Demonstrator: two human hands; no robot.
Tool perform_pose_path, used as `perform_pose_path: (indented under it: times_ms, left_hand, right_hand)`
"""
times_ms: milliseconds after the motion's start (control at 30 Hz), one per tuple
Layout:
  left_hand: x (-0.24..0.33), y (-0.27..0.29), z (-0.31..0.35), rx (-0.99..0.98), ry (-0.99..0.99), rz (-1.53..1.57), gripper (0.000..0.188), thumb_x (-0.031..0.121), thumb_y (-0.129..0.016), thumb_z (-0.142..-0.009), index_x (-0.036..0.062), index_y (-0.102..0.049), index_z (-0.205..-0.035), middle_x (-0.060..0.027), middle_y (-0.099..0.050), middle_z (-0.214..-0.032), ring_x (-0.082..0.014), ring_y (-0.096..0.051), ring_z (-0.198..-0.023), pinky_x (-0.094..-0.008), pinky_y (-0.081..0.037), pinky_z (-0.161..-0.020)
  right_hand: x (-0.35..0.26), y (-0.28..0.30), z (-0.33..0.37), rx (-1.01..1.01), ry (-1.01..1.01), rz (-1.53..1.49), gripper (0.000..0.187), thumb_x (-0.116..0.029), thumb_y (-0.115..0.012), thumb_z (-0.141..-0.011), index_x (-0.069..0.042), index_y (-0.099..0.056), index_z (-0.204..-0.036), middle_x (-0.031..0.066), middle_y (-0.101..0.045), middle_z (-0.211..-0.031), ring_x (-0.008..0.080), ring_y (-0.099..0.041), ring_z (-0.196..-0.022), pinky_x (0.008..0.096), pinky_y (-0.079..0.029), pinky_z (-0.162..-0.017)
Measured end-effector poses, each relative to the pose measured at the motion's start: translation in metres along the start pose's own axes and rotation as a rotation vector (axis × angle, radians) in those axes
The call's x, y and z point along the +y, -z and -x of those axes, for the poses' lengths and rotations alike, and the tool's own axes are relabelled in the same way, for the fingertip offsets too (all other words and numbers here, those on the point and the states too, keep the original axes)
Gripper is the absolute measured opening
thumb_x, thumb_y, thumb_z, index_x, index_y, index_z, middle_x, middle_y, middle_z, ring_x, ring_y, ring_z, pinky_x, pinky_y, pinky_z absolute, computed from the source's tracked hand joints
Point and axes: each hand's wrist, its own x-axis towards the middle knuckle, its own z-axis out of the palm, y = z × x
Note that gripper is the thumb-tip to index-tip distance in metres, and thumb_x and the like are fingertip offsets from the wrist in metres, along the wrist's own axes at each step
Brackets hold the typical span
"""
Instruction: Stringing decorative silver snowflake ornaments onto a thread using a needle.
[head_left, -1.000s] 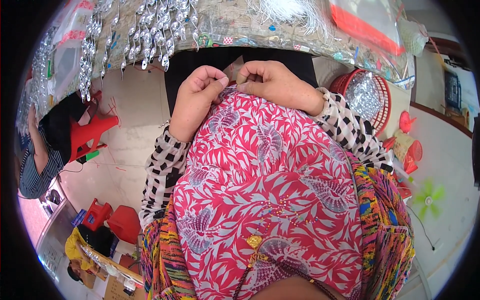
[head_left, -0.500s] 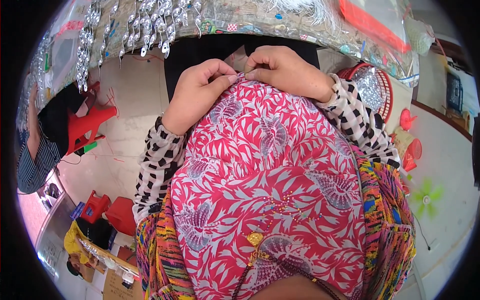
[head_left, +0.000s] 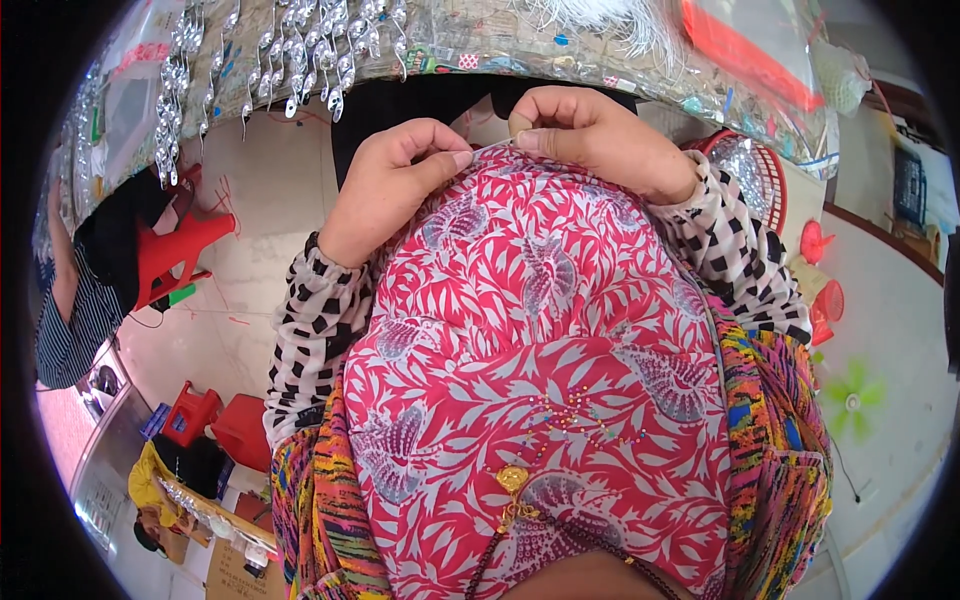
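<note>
Above my lap, my left hand [head_left: 395, 185] pinches with thumb and forefinger pressed together. Just to its right, my right hand [head_left: 605, 142] makes a similar pinch, with its other fingers curled. A thin pale thread [head_left: 492, 147] seems to stretch across the small gap between the two pinches; its finer details are too small to make out. Both hands are held just beyond the pink and white leaf-patterned garment [head_left: 540, 270] I wear, near the table's front edge.
A cluttered table [head_left: 440, 60] curves across the far side. Strings of shiny silver pieces [head_left: 300, 50] hang over its edge, and white threads [head_left: 625, 25] lie on top. A red basket [head_left: 765, 180] stands at right, a red stool [head_left: 185, 250] at left. Other people sit at left.
My right hand has moved slightly right, widening the gap between the two pinches, and the thread between them shows more. My left hand has stayed nearly in place.
</note>
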Motion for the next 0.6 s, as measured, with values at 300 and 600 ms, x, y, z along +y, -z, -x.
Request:
perform_pose_path:
  times_ms: [300,600]
  left_hand:
    - [0.021,0.007,0.003,0.131,0.037,0.142,0.008,0.009,-0.061,-0.086,0.0024,-0.064,-0.089,0.0048,-0.059,-0.076,0.0004,-0.044,-0.058,-0.0153,-0.033,-0.051]
    - [0.028,0.006,-0.003,-0.007,0.066,0.251,0.013,0.012,-0.06,-0.089,0.0024,-0.061,-0.097,0.0028,-0.054,-0.067,-0.0041,-0.048,-0.055,-0.0177,-0.038,-0.051]
  right_hand:
    - [-0.012,0.017,0.004,0.105,0.232,-0.713,0.01,-0.01,-0.058,-0.088,-0.002,-0.054,-0.094,0.0002,-0.048,-0.078,0.0076,-0.043,-0.069,0.0203,-0.036,-0.062]
    - [-0.015,-0.004,-0.012,0.139,0.035,-0.641,0.01,-0.012,-0.062,-0.087,-0.005,-0.055,-0.089,-0.0022,-0.052,-0.078,0.0058,-0.043,-0.066,0.0192,-0.038,-0.061]
